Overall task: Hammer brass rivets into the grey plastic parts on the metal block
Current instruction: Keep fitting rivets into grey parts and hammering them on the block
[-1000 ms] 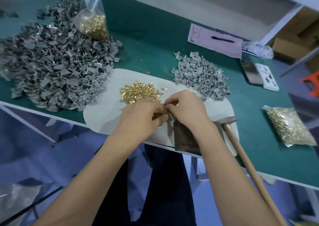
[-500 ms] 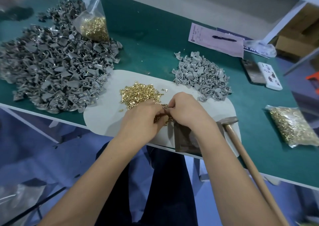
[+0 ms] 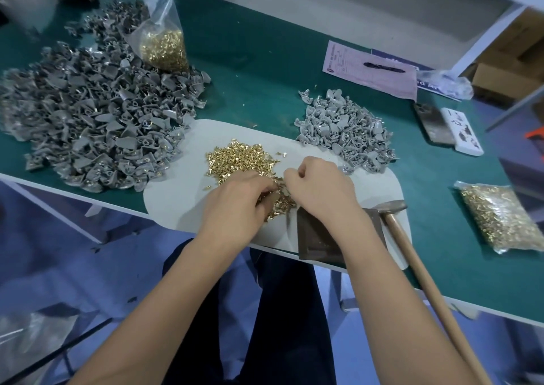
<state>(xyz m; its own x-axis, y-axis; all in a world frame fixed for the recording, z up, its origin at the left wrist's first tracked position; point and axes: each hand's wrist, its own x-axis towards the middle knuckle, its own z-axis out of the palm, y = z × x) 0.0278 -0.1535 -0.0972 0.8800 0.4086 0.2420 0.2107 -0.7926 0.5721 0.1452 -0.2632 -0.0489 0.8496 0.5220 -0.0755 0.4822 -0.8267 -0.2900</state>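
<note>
Grip: your left hand and right hand both pinch rivets.
Right of grip: block, hammer.
Writing: paper unreadable.

The bench is covered in deep teal with a white edge. A pale grey mat lies under the left hand, and beyond that hand gleams a shiny golden heap of brass rivets. Far to its left the big pile of plastic parts is dull grey. Right of the right hand, the hammer has a light tan wooden handle. The paper form is pale pink.
</note>
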